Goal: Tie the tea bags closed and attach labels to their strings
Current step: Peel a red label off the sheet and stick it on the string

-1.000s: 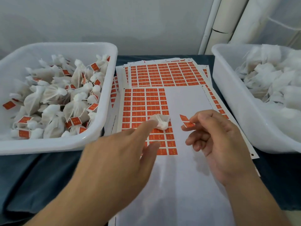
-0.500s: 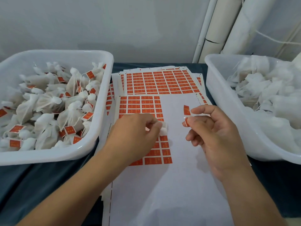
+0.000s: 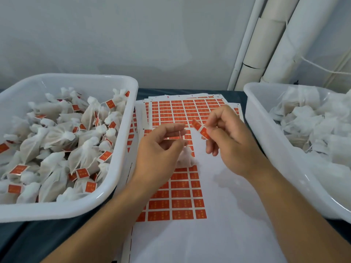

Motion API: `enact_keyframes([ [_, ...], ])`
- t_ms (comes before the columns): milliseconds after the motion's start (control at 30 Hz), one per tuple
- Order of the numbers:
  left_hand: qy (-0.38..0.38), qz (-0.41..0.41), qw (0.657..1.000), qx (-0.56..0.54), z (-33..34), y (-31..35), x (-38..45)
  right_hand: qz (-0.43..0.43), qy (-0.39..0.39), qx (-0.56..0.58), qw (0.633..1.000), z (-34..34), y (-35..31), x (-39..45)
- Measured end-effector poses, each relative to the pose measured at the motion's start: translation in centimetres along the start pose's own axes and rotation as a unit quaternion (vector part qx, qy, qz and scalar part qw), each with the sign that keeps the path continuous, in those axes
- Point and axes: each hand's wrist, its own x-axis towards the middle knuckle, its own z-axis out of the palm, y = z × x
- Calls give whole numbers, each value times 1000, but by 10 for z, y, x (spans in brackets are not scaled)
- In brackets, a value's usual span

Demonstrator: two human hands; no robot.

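**Stock on the surface, listed outward from the label sheet**

1. Surface: dark blue-grey; I see it carrying every item below.
2. Left tub: white plastic, touching the label sheet's left edge; I count it full of tied tea bags, many with orange tags.
3. Right tub: white plastic, just right of the sheet, heaped with untied white bags.
4. Label sheet: topmost of a stack, centre; orange stickers remain on its left columns, bare backing elsewhere.
5. Left hand: above the sheet's upper part, thumb and forefinger pinching a thin white string.
6. Right hand: above the sheet, right of the left hand, fingertips pinching a folded orange label.
7. Tea bag: small, white, hanging by the string under the left hand, over the sheet.
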Motion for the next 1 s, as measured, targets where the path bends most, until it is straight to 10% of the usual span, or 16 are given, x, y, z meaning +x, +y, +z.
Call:
enact_keyframes([
  [400, -164, 37, 986, 1, -11, -5, -13, -68, -55, -36, 996, 12, 15, -11],
  [1000, -184, 33, 982, -32, -5, -5, -19, -78, -49, -150, 984, 11, 13, -15],
])
